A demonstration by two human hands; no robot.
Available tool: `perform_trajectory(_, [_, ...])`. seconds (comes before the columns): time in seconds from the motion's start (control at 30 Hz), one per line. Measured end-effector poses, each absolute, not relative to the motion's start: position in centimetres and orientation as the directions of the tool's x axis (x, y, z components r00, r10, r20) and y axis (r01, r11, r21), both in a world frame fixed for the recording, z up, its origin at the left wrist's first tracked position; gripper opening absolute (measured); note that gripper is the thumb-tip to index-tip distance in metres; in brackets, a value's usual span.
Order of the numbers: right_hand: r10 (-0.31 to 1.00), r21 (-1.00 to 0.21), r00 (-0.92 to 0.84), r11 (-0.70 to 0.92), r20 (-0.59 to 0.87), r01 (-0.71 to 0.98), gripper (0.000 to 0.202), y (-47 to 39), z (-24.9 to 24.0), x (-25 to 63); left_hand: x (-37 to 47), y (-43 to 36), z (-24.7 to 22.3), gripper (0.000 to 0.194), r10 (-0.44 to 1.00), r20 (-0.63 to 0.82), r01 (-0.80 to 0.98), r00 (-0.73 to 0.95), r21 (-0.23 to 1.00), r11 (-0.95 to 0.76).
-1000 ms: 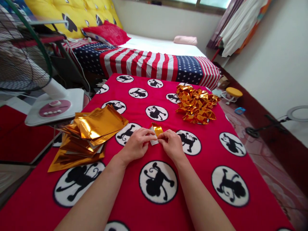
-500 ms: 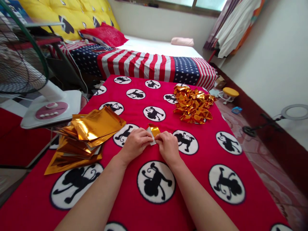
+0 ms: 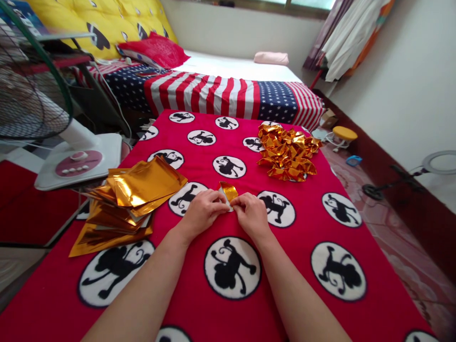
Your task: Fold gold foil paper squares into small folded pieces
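Between my hands, at the middle of the table, is a small partly folded piece of gold foil paper [image 3: 230, 191] with a pale underside. My left hand [image 3: 205, 209] pinches its left edge between thumb and fingers. At the right edge, my right hand [image 3: 250, 213] grips it with closed fingertips, which partly hide the paper's near end. To the left lies an uneven stack of flat gold foil sheets [image 3: 146, 185]. Toward the far right of the table sits a heap of folded gold foil pieces [image 3: 288, 154].
The table has a red cloth [image 3: 171, 304] with monkey prints in white circles. A fan [image 3: 76, 147] stands close by its left edge. Beyond the table is a bed with a striped and starred cover [image 3: 203, 95]. A yellow stool [image 3: 344, 133] is on the floor at right.
The fingertips have shifted slightly on the foil paper, and its pale lower part now shows less between them. The camera view has moved a little.
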State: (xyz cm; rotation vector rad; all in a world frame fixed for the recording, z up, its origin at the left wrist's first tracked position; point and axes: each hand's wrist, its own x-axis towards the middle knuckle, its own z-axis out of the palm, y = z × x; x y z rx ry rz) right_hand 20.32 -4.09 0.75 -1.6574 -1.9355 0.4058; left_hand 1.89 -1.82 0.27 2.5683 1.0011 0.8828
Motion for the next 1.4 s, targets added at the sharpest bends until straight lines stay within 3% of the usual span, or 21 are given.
perform_trajectory(0.33, [0.971,-0.573,-0.099,0.210,0.219,0.792,0.012,-4.0,0.8,20.4,2.9,-2.2,0.2,0.010,0.823,0.387,0.593,0.415,0.572,-0.567])
perform_trajectory(1.4, [0.980,-0.553,-0.080,0.171,0.184,0.815,0.012,-4.0,1.1,20.3,4.0,-2.3,0.0,0.007,0.880,0.390,0.633,0.271,0.616,-0.468])
